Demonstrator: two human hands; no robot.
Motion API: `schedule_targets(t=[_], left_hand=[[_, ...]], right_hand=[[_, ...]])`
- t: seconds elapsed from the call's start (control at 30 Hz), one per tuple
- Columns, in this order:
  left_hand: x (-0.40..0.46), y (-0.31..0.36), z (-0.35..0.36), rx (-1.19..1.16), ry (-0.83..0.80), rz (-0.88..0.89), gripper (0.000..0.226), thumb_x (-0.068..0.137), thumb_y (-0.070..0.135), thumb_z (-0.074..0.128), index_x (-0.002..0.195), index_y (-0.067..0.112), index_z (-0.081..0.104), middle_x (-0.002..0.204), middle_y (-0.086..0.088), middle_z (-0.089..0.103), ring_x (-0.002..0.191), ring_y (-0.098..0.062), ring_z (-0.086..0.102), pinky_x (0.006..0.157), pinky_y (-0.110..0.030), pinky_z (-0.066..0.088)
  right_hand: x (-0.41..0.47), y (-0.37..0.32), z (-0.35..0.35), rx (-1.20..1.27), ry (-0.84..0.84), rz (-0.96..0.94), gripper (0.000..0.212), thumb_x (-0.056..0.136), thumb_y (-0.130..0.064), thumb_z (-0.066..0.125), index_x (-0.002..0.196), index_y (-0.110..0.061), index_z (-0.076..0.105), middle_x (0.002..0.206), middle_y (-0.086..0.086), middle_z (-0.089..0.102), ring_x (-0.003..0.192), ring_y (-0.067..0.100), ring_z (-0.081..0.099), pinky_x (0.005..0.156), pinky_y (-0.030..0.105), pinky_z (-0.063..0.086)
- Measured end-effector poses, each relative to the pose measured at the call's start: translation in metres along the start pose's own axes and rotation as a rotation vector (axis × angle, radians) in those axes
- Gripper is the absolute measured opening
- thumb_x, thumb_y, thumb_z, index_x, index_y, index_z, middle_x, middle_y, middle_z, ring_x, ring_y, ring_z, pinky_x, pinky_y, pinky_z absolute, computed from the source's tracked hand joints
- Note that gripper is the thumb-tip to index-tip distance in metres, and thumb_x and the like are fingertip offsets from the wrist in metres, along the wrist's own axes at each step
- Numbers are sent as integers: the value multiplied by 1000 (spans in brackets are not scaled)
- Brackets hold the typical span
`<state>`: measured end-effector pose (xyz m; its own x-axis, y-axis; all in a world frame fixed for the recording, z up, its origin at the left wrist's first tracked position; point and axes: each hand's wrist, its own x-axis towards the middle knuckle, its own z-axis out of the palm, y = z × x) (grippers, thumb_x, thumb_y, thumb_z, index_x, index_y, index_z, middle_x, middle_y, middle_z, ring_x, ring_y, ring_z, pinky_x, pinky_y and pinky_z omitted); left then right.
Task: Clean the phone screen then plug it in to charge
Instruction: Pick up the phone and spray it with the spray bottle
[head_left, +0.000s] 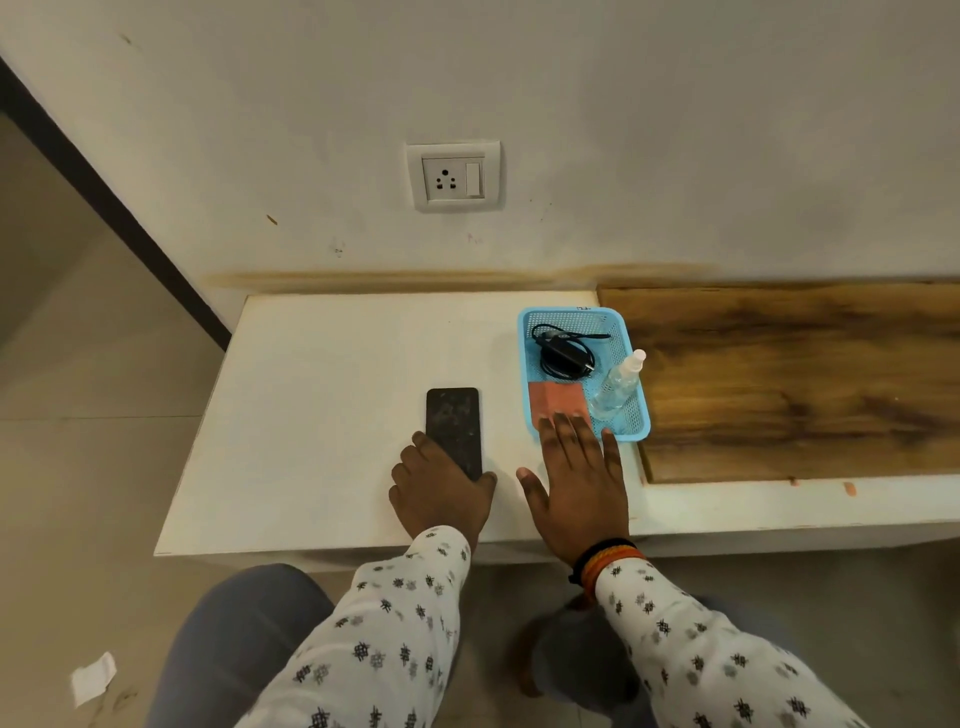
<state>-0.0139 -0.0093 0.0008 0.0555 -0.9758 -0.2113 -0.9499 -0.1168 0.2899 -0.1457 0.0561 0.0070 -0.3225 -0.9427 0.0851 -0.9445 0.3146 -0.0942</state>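
Observation:
A black phone (453, 427) with a smudged screen lies face up on the white table (322, 395). My left hand (439, 488) holds its near end, thumb on the right edge and fingers on the left. My right hand (576, 478) is stretched out flat with straight fingers, its fingertips over the near rim of a blue basket (524, 358) and at the edge of an orange-pink cloth (557, 399) inside. The basket also holds a coiled black charger with cable (563, 351) and a clear spray bottle (618, 387) with a white cap, lying tilted.
A white wall socket (453, 176) with a switch sits above the table's back edge. A wooden board (800, 379) covers the surface right of the basket. Tiled floor lies to the left, with a scrap of paper (93, 678) on it.

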Motion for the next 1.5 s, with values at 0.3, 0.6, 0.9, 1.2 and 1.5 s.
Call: schedule_targets(t=[0.3,0.6,0.9,1.2,1.5], left_hand=[[8,9,-8,-92,-122,-130,90,70,58,79,134,10,38,131,-12,50,116,-31,55,94,-40,50],[11,10,-14,-130,-155,-170,90,66,54,82,130,9,38,128,-13,49,114,-32,54,94,-41,49],[13,8,-18,-138,-154,-158,88,66,54,82,128,7,40,126,-14,49,115,-32,52,94,-41,48],[12,4,-15,-120,-117,-124,87,65,54,82,126,8,41,125,-12,48,111,-32,53,89,-41,50],[12,3,-13,-123,-116,-114,86,66,54,82,124,7,40,123,-12,49,111,-32,53,90,-40,48]], right_hand=[[2,0,0,40,48,16,65,93,-57,37,145,-17,44,149,7,45,141,29,37,117,52,20],[3,7,4,92,128,50,61,89,-52,55,139,-16,50,143,8,52,134,30,46,110,51,35],[7,7,4,76,222,42,58,85,-48,63,132,-16,55,133,7,60,124,30,55,101,51,41],[8,10,6,85,274,74,53,85,-49,58,127,-16,57,127,7,63,118,30,58,96,51,45],[13,23,1,133,312,157,47,87,-48,59,124,-19,56,124,6,63,115,29,57,93,50,45]])
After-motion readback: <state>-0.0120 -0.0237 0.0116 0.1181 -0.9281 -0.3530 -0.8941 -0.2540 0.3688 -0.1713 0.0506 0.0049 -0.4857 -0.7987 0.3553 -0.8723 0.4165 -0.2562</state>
